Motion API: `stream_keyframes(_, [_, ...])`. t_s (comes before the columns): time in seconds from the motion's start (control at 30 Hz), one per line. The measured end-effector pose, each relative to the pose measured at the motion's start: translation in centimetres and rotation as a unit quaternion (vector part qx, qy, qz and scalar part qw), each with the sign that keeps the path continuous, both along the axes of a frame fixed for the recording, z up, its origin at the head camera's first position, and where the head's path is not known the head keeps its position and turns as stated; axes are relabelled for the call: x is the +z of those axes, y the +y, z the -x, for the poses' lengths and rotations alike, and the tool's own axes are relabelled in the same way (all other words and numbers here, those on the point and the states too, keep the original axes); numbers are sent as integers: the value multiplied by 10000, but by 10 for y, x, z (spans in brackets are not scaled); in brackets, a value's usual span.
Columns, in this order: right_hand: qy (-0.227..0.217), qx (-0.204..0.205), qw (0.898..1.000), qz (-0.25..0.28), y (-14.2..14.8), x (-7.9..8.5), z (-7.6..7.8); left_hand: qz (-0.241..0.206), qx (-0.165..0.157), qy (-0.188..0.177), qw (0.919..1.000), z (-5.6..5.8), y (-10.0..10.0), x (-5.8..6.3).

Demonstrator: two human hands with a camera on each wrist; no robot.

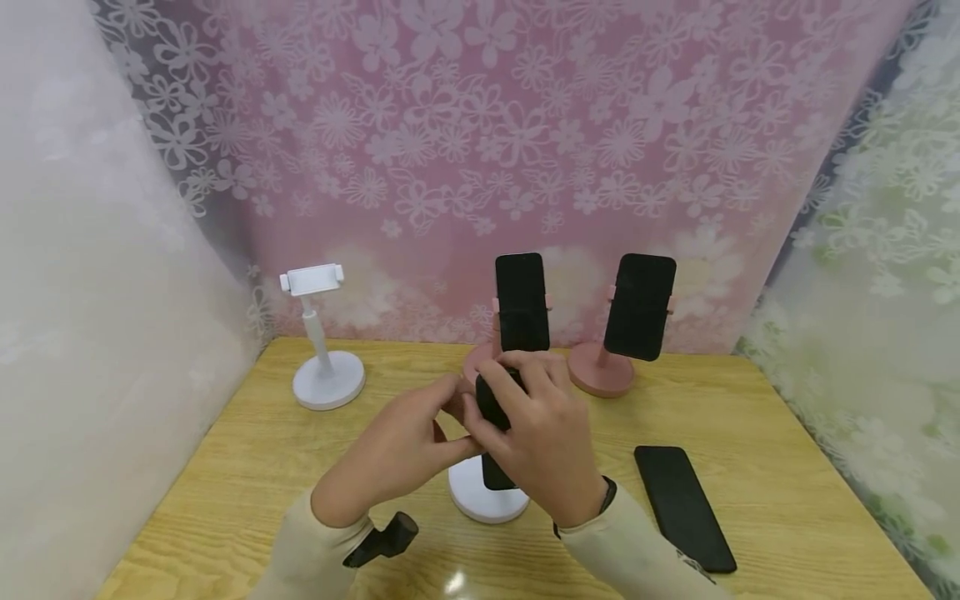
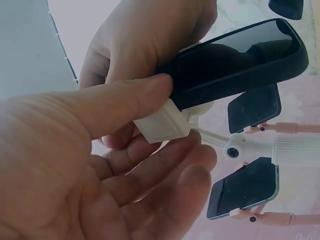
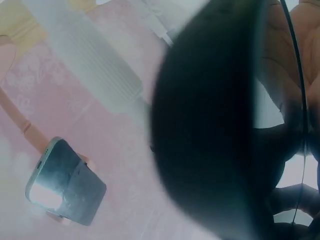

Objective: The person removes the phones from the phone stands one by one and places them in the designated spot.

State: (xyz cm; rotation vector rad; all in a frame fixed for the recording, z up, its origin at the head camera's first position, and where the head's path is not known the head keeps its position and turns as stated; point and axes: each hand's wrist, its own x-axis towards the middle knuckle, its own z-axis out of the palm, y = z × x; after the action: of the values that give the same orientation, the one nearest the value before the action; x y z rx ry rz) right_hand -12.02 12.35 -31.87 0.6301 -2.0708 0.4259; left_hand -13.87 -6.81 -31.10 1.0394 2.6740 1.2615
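Observation:
In the head view, my right hand point(image 1: 543, 425) grips a black phone point(image 1: 495, 477) above the round base point(image 1: 487, 504) of a white phone stand. My left hand point(image 1: 401, 446) is at the same spot, its thumb and fingertips close to the right hand. The left wrist view shows the left thumb and fingers pinching the stand's white clamp point(image 2: 162, 125) at the phone's edge, with the phone point(image 2: 235, 62) lying in the clamp and the right hand behind it. In the right wrist view the phone point(image 3: 205, 125) is large and blurred, hiding much of the fingers.
Two pink stands, each bearing a phone point(image 1: 522, 300) point(image 1: 641, 307), stand at the back. An empty white stand point(image 1: 328, 379) is at the back left. Another black phone point(image 1: 685, 508) lies on the wooden table point(image 1: 217, 500) at the right. Floral curtains point(image 1: 450, 125) surround the table.

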Motion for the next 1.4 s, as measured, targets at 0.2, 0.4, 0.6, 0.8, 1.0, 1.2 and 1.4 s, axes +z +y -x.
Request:
stream_keyframes(0.2, [428,253,9986,195,1,-6,5,-209,-212,160,9994,5,0,-4])
stream_keyframes(0.4, [658,378,9968,247,2,-8,6,-552,-614,59,9966,10,3,-8])
stream_keyframes(0.6, [730,475,9957,317,2,-6,6,-478,-506,66,9976,4,9,-7])
stream_keyframes(0.8, [842,557,9948,157,4,-3,5,-549,-624,68,9965,5,10,-7])
stream_keyframes(1.0, [612,641,9961,-57,6,0,4,-706,-930,-192,9930,11,5,-9])
stream_keyframes(1.2, [407,760,9962,109,10,1,4,-719,-1046,-191,9917,14,2,-8])
stream_keyframes(1.4, [205,1094,9921,573,12,-2,0,-739,-1181,-420,9894,16,-1,-11])
